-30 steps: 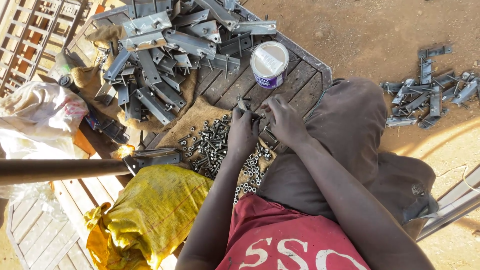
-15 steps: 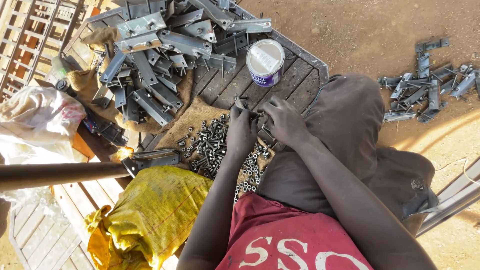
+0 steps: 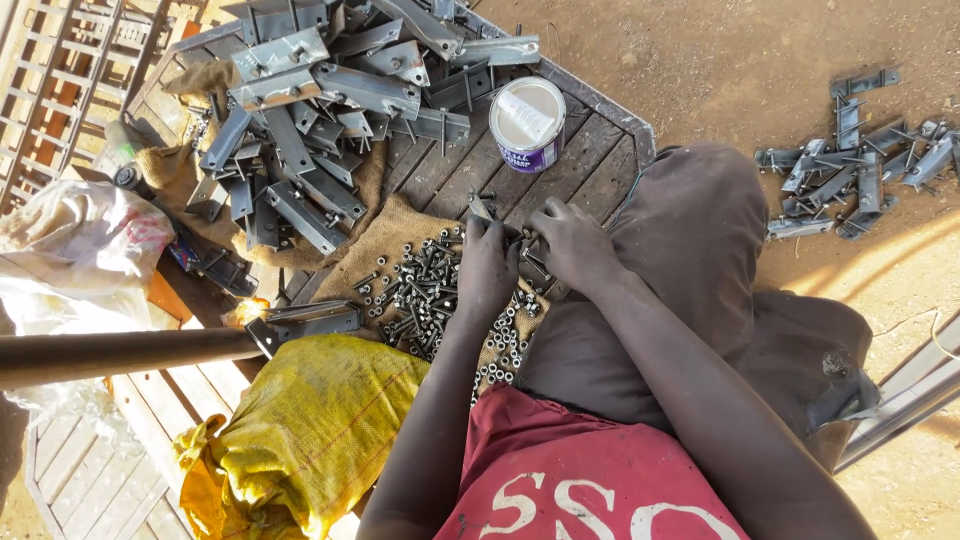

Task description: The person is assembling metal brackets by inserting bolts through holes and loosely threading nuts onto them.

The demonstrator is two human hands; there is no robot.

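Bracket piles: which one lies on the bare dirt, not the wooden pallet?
The smaller pile of grey metal brackets, beyond the person's knee. The big heap lies on the pallet, beside the white-lidded tin.

A lidded tin, a yellow sack and a brown pipe lie about

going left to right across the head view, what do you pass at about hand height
white sack → bolts on burlap → left hand → right hand → brown trouser knee → small bracket pile on the dirt
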